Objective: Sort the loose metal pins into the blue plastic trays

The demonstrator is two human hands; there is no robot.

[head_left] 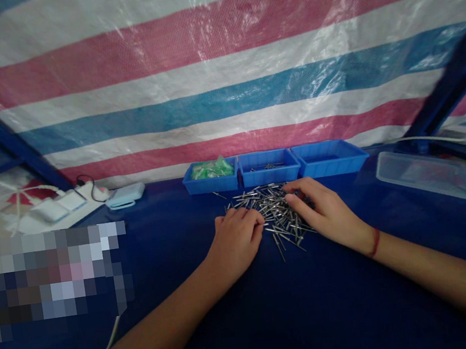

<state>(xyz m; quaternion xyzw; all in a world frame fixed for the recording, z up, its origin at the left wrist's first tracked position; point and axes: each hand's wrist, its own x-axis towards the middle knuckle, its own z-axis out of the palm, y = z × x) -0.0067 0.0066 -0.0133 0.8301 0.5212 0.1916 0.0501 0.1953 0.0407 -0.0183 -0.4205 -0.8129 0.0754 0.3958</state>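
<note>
A loose pile of thin silver blind rivets (279, 208) lies on the dark blue tabletop. At its left edge, my left hand (238, 234) is closed, with the fingers curled down and the thumb against the index finger. Whatever is in that hand is hidden, though a rivet end shows right beside the thumb tip. My right hand (322, 208) rests over the right side of the pile, thumb and index finger apart, fingertips touching the rivets. A few rivets stray toward me, and one lies apart at the back left.
Three blue bins stand behind the pile: the left bin (212, 185) holds green plastic packaging, the middle bin (271, 176) some rivets, then the right bin (331, 167). A clear plastic lid (426, 173) lies right. A power strip (64, 205) and light-blue device (126, 196) sit left.
</note>
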